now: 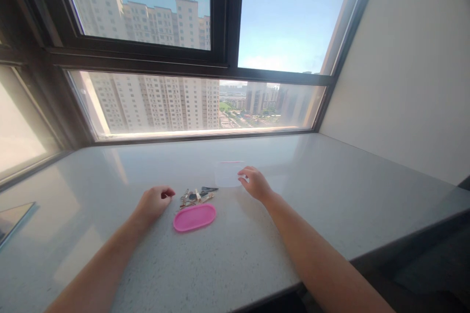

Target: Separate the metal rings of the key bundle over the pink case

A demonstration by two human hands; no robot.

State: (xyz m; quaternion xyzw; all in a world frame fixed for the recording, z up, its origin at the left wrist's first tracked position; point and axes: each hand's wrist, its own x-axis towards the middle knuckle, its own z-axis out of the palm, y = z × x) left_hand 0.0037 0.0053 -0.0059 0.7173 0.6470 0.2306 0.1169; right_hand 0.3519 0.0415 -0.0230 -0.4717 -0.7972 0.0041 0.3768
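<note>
My left hand (157, 199) rests on the pale speckled counter, its fingers loosely curled with nothing visible in them. Just right of it lies a small pile of metal hair clips (198, 195), some gold-coloured and some dark. Nearest me, beside that pile, sits a pink oval tray (194, 218) with nothing in it. My right hand (256, 183) is at the right edge of a clear plastic zip bag (226, 175), which lies flat beyond the clips. Its thumb and fingertips are a little apart, over the bag's edge; whether they touch it is hard to see.
The counter (330, 195) runs back to a dark-framed window (205, 71) and meets a white wall (404, 78) on the right. A flat glass-edged object (16, 220) lies at the far left. The counter's front edge drops off at lower right.
</note>
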